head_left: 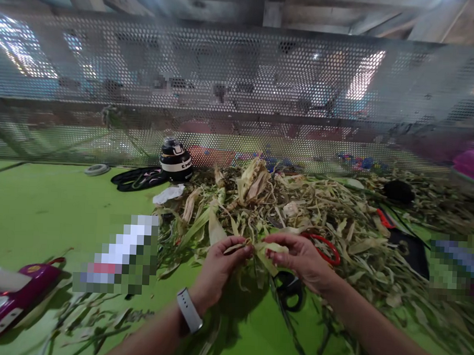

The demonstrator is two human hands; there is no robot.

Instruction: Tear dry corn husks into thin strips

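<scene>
Left hand (pixel 219 265) and right hand (pixel 301 260) pinch a husk (pixel 276 248) between fingertips at the frame's centre. Pulled hard, it could tear, being thin; gripped loosely, it could slip. Black handles (pixel 289 291) just below the right hand might snag it. The pile (pixel 360 225) crowds centre and right; a bottle (pixel 177 163) stands upper left of centre.

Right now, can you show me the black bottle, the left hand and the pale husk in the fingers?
Black bottle (pixel 175 167): head view, on its white band.
Left hand (pixel 219 261): head view, on the back of the hand.
Pale husk (pixel 275 247): head view, on its folded strip.
</scene>
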